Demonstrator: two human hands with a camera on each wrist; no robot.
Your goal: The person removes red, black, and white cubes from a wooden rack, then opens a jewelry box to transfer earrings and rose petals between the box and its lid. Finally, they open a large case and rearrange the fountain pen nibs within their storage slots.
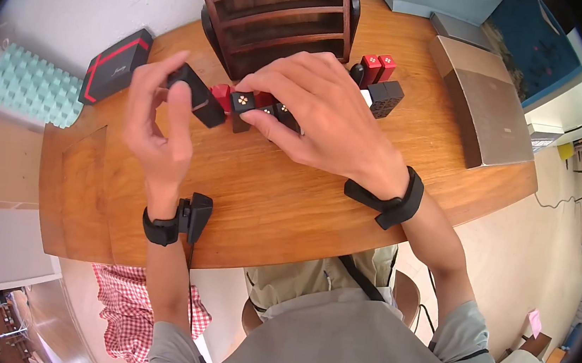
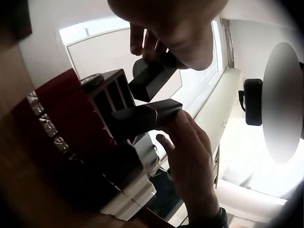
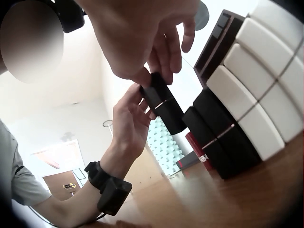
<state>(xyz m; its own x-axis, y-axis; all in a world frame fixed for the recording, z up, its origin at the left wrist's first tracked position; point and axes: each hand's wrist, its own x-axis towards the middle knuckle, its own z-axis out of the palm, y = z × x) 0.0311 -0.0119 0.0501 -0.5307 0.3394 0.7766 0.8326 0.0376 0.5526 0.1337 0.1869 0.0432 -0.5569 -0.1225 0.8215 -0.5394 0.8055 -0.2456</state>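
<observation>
My left hand holds a black square-sided lipstick between thumb and fingers, tilted above the table. Close to its right, my right hand pinches another black lipstick, whose end bears a gold flower mark. In the right wrist view a thin bright band runs round this lipstick. Below and beside the right hand stands a group of lipsticks: white ones, black ones and a red one. The hand hides part of that group in the head view.
Behind the hands stands a dark wooden tiered rack. Two red lipsticks and a dark patterned block stand to the right. A black box with red ribbon and mint foam lie left; a brown box lies right.
</observation>
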